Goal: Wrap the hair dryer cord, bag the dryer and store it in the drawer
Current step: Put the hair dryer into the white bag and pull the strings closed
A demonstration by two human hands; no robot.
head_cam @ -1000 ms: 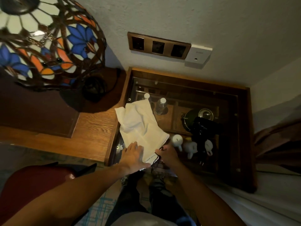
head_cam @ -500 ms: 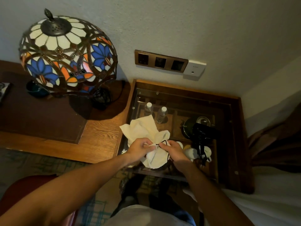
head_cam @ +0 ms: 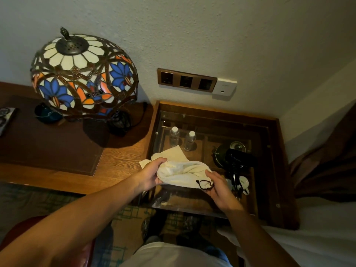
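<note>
Here, from the head camera, I see both hands over the near edge of the glass-topped side table (head_cam: 273, 170), holding a cream cloth bag (head_cam: 183, 173) between them. My left hand (head_cam: 149, 177) has its fingers curled closed on the bag's left end, thumb on top. My right hand (head_cam: 219, 187) cups the bag's right end from below, its fingers partly bent against the cloth, with the dark drawstring (head_cam: 205, 185) looped over the fingers. The bag lies bunched and roughly level, with a flap of it trailing on the glass at the far left.

The black hair dryer (head_cam: 238, 158) lies on the glass to the right of the bag, apart from both hands, its cord (head_cam: 234, 178) hanging toward me. Under the glass stand two water bottles (head_cam: 182, 136) and some white cups (head_cam: 243, 183). A stained-glass lamp (head_cam: 84, 76) stands on the wooden desk (head_cam: 119, 162) at the left.
</note>
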